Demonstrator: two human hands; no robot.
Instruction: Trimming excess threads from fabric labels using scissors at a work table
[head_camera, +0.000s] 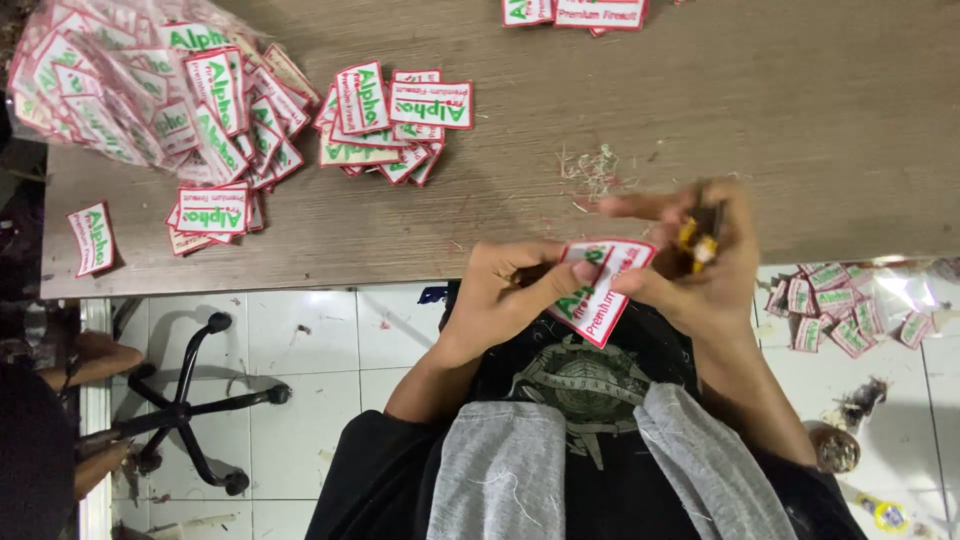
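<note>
Left hand: the left hand grips a white patch with a red border, thumb pressed across its face and fingers curled under it.
Right hand: the right hand is blurred; its fingers close around a small yellow and dark tool, and its lower fingers touch the right edge of the patch.
Patch: held in the air between both hands, just off the near edge of the bench, above the person's dark shirt. It is tilted, with green and red print on its face.
Thread scraps: a small tuft of thread scraps lies on the bench just beyond the hands.
Loose pile: a loose pile of patches sits left of the bench's middle.
Bag: a clear bag of patches lies at the far left corner, with more spilled beside it.
Single patch: 1 stray patch lies at the left edge.
Far edge: a few patches lie at the far edge.
Floor: floor patches are scattered on white tiles to the right; a chair base stands to the left.
</note>
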